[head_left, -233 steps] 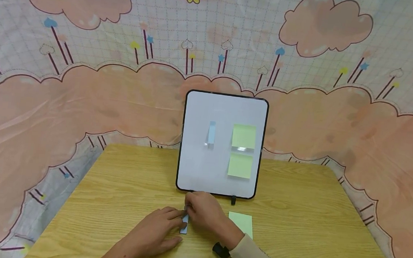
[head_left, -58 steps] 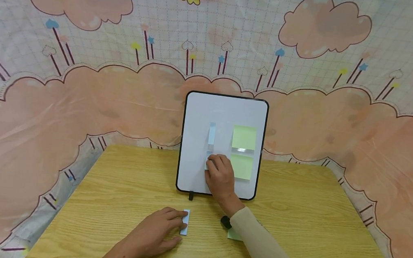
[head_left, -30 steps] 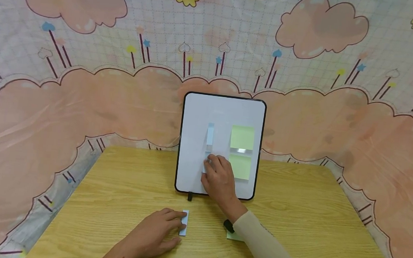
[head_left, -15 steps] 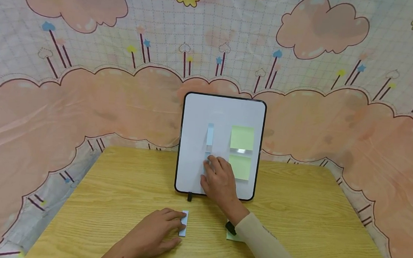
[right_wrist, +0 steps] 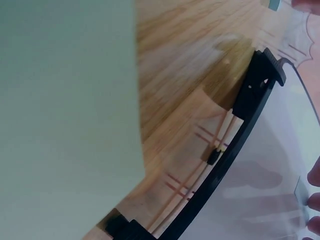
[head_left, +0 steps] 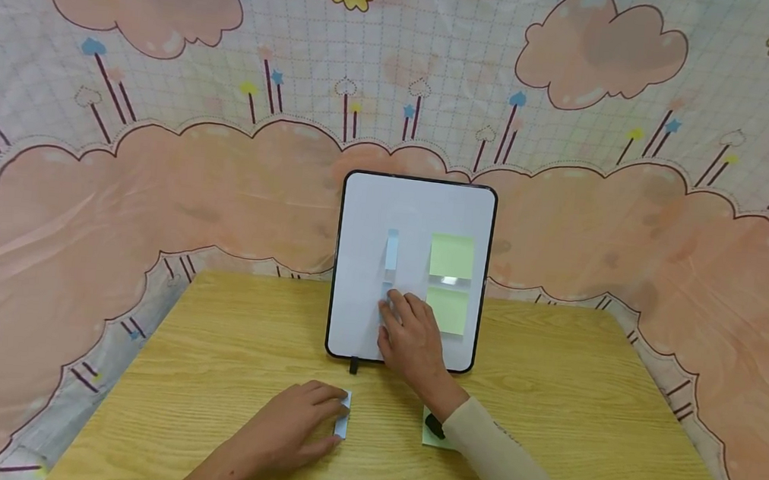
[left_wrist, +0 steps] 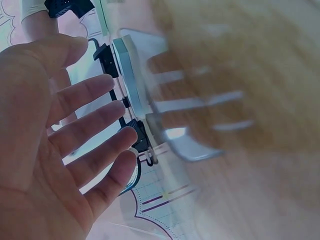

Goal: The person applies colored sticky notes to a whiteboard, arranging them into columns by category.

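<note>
My right hand (head_left: pixel 412 345) is at the whiteboard (head_left: pixel 366 215), its fingertips on a narrow light-blue sticky note (head_left: pixel 387 287), most of which they hide. No curl around the note is visible; in the right wrist view only the fingertips (right_wrist: pixel 314 200) show, at the edge. Directly above is another blue sticky note (head_left: pixel 392 250). On the table my left hand (head_left: pixel 293 426) has its fingertips at a narrow blue sticky-note pad (head_left: pixel 341 425). The left wrist view shows that hand (left_wrist: pixel 75 125) with spread fingers beside the pad (left_wrist: pixel 128 75), gripping nothing.
Two green square notes (head_left: pixel 452 256) hang one above the other on the board's right side. A green pad (head_left: pixel 435 441) lies under my right wrist, partly covered by the sleeve and black wrist device. The board stands on black feet (head_left: pixel 354 365). A patterned cloth surrounds the table.
My right hand has gone from the blue pad up to the board, where a second blue note now sticks. Lately its fingers have loosened slightly. My left fingers have shifted slightly at the pad.
</note>
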`<action>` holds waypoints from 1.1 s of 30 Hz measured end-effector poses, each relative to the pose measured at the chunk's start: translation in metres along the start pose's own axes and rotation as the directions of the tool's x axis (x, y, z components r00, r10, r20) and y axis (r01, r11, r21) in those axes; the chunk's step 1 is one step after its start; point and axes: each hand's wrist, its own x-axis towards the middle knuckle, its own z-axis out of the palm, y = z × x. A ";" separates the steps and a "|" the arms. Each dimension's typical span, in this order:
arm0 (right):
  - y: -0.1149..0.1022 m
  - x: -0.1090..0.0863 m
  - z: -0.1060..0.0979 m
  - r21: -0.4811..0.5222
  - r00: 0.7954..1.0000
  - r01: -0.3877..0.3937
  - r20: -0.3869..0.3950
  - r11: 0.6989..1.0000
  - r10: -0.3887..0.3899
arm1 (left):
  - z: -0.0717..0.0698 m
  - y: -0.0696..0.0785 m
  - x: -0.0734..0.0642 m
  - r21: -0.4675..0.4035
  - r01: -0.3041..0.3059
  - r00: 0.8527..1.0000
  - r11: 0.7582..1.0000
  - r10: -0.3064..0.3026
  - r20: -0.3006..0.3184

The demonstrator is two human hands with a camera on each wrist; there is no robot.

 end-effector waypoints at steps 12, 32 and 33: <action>0.002 -0.004 -0.001 -0.022 0.999 0.020 0.036 1.000 -0.020 | -0.008 -0.005 0.016 0.114 -0.074 0.977 0.991 0.095 -0.192; 0.005 -0.005 0.000 -0.032 0.999 0.040 0.008 0.999 -0.039 | -0.029 -0.014 0.066 0.268 -0.083 0.902 0.960 0.187 -0.388; 0.005 -0.005 0.000 -0.030 0.999 0.040 0.000 0.999 -0.040 | -0.030 -0.015 0.070 0.279 -0.089 0.894 0.956 0.201 -0.400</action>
